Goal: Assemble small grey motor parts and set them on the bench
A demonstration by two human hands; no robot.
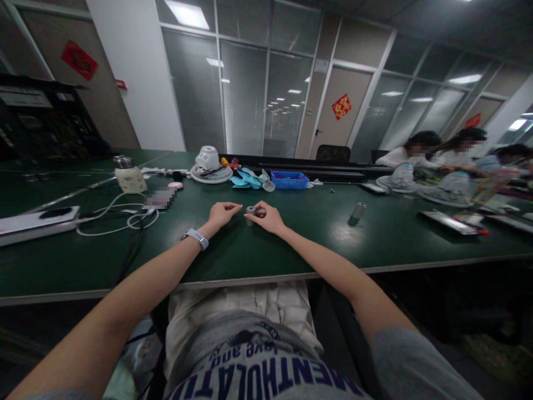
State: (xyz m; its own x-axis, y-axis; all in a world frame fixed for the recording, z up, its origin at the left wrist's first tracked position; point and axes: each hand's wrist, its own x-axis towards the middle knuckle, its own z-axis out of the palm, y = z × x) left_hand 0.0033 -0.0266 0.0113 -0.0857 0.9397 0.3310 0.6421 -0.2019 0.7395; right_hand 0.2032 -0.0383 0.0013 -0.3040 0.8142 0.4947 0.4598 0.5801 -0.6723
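My right hand grips a small grey metal cylinder between thumb and fingers, upright at the middle of the green table. A round opening or recess shows on its top face. Just to the left, my left hand has thumb and fingertips pinched together and pointing at the cylinder, a small gap apart. Whatever lies in that pinch, if anything, is too small to make out. A second grey metal cylinder stands on the table to the right, out of reach of both hands.
Behind my hands are a white fan part, light-blue fan blades and a blue tray. To the left stand a bottle, a white cable and a power strip. Co-workers sit at the far right.
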